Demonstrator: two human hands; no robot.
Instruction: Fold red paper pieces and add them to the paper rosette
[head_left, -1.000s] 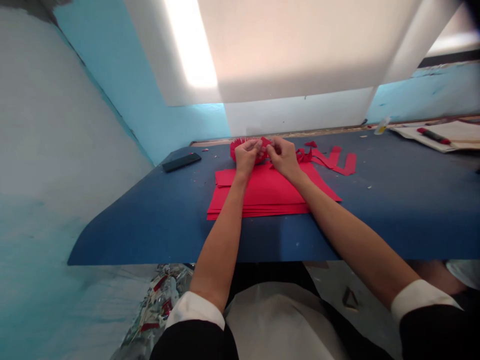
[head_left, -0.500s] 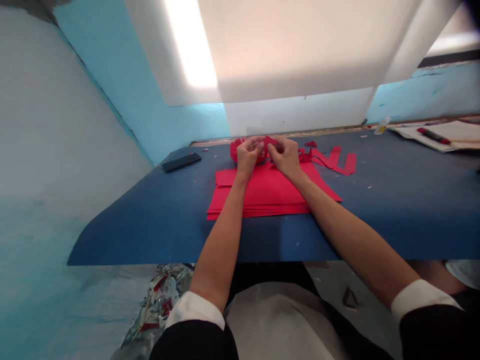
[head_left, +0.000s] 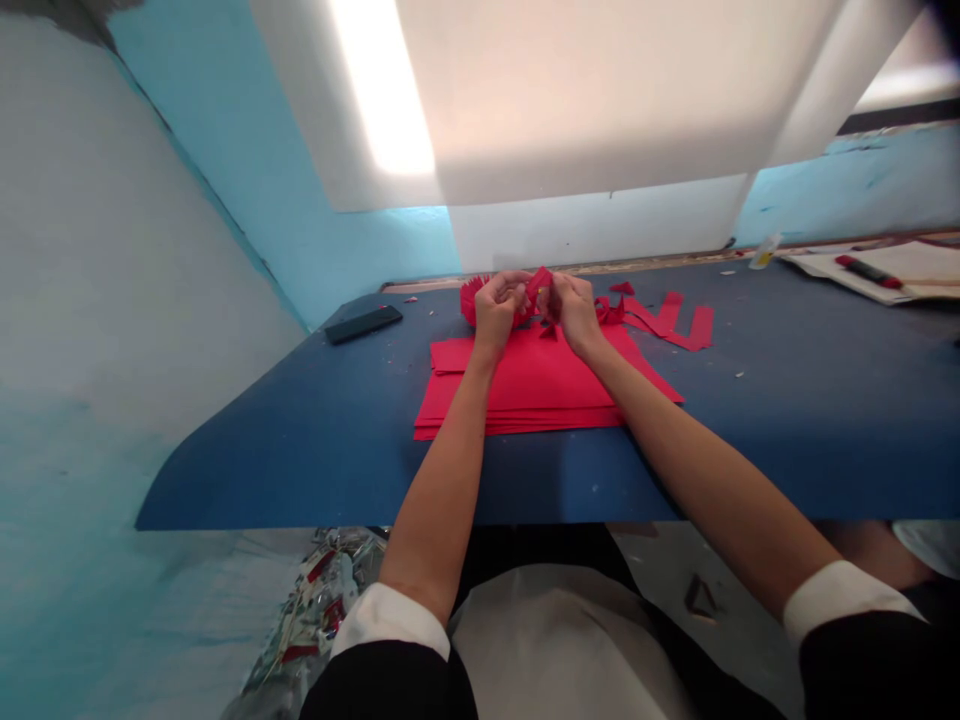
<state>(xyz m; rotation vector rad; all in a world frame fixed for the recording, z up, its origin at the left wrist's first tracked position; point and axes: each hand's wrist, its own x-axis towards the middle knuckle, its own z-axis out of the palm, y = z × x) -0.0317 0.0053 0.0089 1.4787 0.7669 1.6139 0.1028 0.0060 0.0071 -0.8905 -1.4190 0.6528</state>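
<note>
Left hand [head_left: 495, 310]: your fingertips pinch the red piece [head_left: 541, 280]
Right hand [head_left: 576, 310]: you grip the same piece
Red piece: between your 2 hands, near the far edge of the stacked sheets [head_left: 555, 385]

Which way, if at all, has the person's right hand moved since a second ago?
Yes, slightly rightward: the right hand is a little farther from the unmoved black phone.
</note>
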